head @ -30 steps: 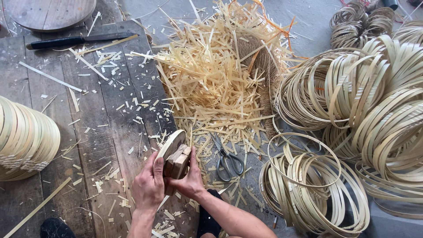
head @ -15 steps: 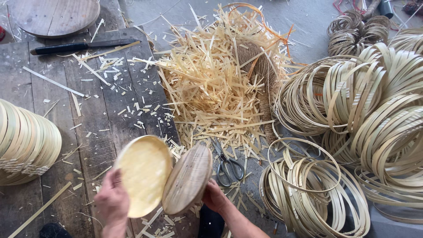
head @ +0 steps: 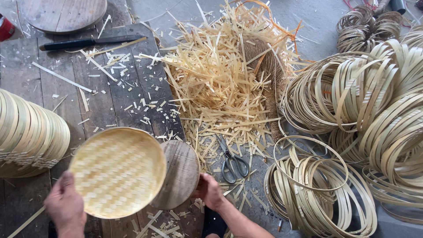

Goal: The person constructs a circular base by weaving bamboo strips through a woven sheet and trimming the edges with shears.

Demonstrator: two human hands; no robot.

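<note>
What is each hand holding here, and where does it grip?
Left hand holds the woven bamboo tray by its lower-left rim; right hand holds the round wooden board by its right edge.

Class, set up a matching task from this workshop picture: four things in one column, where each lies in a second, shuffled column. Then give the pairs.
1. woven disc
2. wooden disc
3. scissors
4. knife

A. on the planks at the top left
B. in the right hand
C. in the left hand
D. on the floor beside the shavings pile

Pairs: 1-C, 2-B, 3-D, 4-A

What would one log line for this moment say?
left hand: holds woven tray | right hand: holds wooden disc | scissors: on floor | scraps: piled
</note>
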